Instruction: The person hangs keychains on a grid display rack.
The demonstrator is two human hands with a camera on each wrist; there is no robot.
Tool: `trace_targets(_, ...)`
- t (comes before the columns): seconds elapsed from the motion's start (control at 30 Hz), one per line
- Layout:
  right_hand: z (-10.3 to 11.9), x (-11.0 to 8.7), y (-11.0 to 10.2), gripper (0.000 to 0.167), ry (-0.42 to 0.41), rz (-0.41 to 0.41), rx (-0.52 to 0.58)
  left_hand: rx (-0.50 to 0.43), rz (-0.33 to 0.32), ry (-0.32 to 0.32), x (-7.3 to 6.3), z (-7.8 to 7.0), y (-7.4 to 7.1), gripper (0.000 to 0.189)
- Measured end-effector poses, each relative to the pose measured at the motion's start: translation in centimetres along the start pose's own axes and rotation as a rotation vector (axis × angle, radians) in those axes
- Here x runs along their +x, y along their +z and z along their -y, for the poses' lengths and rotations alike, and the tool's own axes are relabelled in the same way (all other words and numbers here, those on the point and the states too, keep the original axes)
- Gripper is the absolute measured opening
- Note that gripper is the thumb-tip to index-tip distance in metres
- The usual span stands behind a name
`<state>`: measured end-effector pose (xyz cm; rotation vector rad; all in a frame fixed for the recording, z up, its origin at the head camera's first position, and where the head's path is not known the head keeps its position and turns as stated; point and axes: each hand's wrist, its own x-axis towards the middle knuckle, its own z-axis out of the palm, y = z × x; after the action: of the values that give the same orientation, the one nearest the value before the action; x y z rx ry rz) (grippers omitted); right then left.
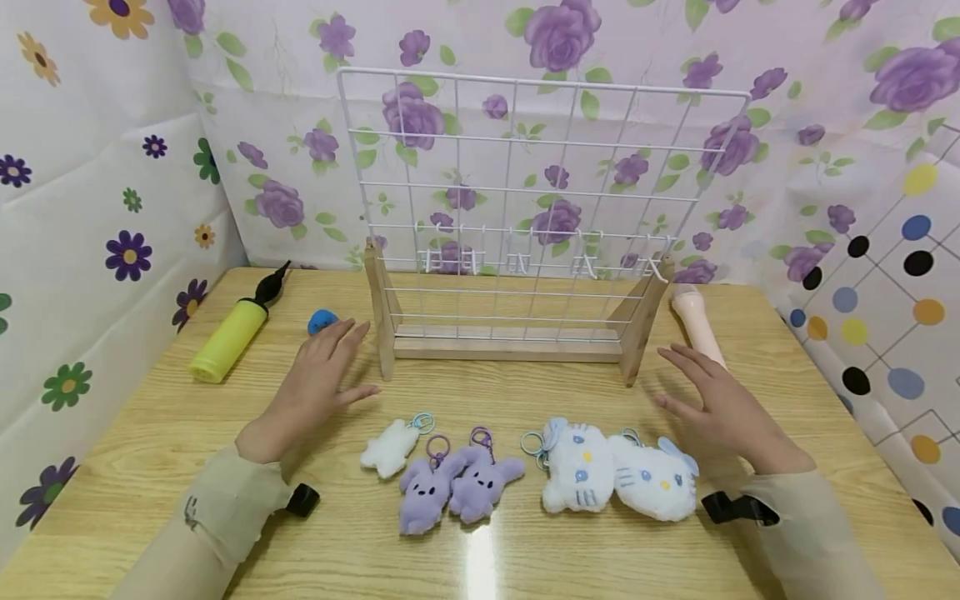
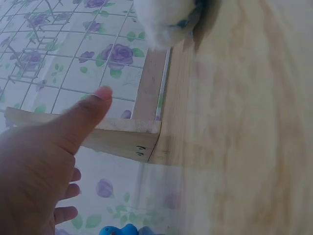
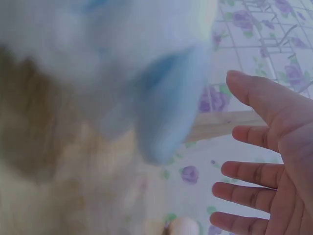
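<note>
My left hand point(image 1: 317, 371) is held over the table left of the rack, fingers extended and holding nothing. On the other side, my right hand point(image 1: 726, 406) is also spread, with nothing in it. Between them stands a white wire grid rack point(image 1: 510, 192) in wooden feet, several white hooks point(image 1: 517, 263) hanging on it. In front lie plush keychains: a small white one point(image 1: 391, 447), two purple ones point(image 1: 426, 497) with purple rings, and two white cat-faced ones point(image 1: 581, 467) with blue bows. In the right wrist view a blurred blue bow point(image 3: 168, 105) fills the near side.
A yellow hand pump point(image 1: 228, 340) with a black nozzle lies at the left. Near my left fingertips is a small blue object point(image 1: 322, 321), partly hidden. A pale pink microphone-shaped item point(image 1: 697, 325) lies behind my right hand. Flowered cloth point(image 1: 300, 150) hangs behind the table.
</note>
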<state>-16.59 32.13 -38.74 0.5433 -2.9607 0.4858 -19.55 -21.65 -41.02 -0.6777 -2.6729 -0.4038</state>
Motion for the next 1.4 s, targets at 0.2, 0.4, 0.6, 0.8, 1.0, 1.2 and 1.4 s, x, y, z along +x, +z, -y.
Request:
trace_targets(0.2,0.9,-0.2,-0.9,0.063,-0.009,-0.003,0.033,-0.073,-0.116,0.02,0.5,-0.4,0.0,0.088)
trace_targets(0.4,1.5,-0.4,-1.6,0.054,-0.057,-0.029,0.034,-0.264,-0.135,-0.036,1.0,-0.7,0.3,0.081)
trace_targets(0.6,1.8,-0.5,-1.7,0.047,-0.116,-0.049,0.055,-0.509,-0.088,-0.16,1.4,-0.6,0.6,0.073)
trace_targets(0.8,1.9,-0.4,-1.2,0.046,-0.117,-0.012,0.097,-0.707,-0.088,-0.232,1.7,-0.4,0.9,0.068)
trace_targets(1.0,2.0,-0.5,-0.6,0.034,-0.169,-0.023,0.134,-0.793,-0.08,-0.302,2.3,-0.6,0.9,0.067)
trace_targets(1.2,1.9,-0.6,-0.1,0.026,-0.206,0.014,0.195,-0.834,-0.093,-0.321,2.8,-0.5,1.6,0.064)
trace_targets(1.4,1.9,-0.5,0.1,0.023,-0.22,0.114,0.237,-0.865,-0.135,-0.335,3.2,-0.9,2.0,0.059)
